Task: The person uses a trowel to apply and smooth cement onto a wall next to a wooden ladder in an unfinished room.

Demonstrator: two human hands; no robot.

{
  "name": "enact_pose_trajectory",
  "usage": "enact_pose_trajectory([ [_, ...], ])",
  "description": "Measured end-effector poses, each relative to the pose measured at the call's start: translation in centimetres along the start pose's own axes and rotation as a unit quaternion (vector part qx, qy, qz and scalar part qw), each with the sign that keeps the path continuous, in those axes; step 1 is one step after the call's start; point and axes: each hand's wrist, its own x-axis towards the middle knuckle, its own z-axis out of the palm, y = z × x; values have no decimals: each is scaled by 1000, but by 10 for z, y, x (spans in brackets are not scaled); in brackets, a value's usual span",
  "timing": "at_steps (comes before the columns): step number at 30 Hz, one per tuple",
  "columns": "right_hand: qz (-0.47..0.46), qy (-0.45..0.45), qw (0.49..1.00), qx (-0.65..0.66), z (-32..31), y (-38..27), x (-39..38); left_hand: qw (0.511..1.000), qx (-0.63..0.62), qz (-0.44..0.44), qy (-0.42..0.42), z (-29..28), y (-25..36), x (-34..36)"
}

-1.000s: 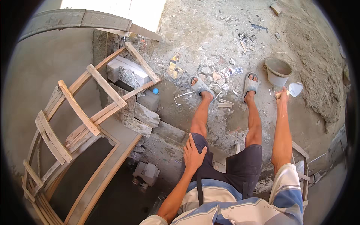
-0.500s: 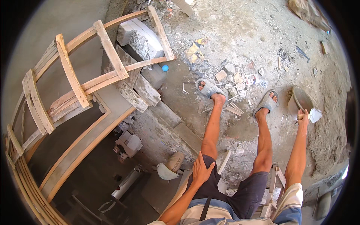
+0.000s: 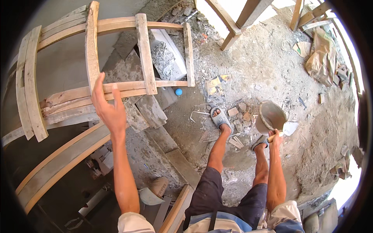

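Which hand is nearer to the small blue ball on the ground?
Left. The left hand is raised open to the left of the blue ball; the right hand, gripping a trowel, is farther off to its lower right.

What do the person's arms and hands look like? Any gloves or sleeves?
No gloves: the left hand and right hand are bare, and so are both forearms. Short sleeves show at the shoulders, pale with blue and tan stripes. No watch or rings visible.
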Motion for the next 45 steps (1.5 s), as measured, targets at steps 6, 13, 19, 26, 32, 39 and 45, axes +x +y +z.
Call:
enact_pose_trajectory([
  [6, -24, -139, 983, -117, 213, 3, -108, 987, 153, 27, 42, 44, -134, 167],
  [13, -103, -207, 955, -184, 453, 17, -197, 984, 17, -152, -92, 85, -190, 194],
  [19, -172, -178, 918, -311, 603, 28, -184, 985, 20, -147, -86, 84, -194, 191],
  [26, -255, -156, 889, -347, 707, 8, -137, 968, -11, -225, -109, 81, -175, 199],
  [32, -311, -185, 851, -380, 711, -28, -43, 961, -15, -252, -116, 88, -166, 213],
  [39, -344, -220, 783, -470, 671, -57, -72, 947, -6, -278, -160, 90, -170, 212],
  [45, -191, -432, 840, -266, 819, -102, -182, 944, 18, -283, -168, 79, -175, 207],
])
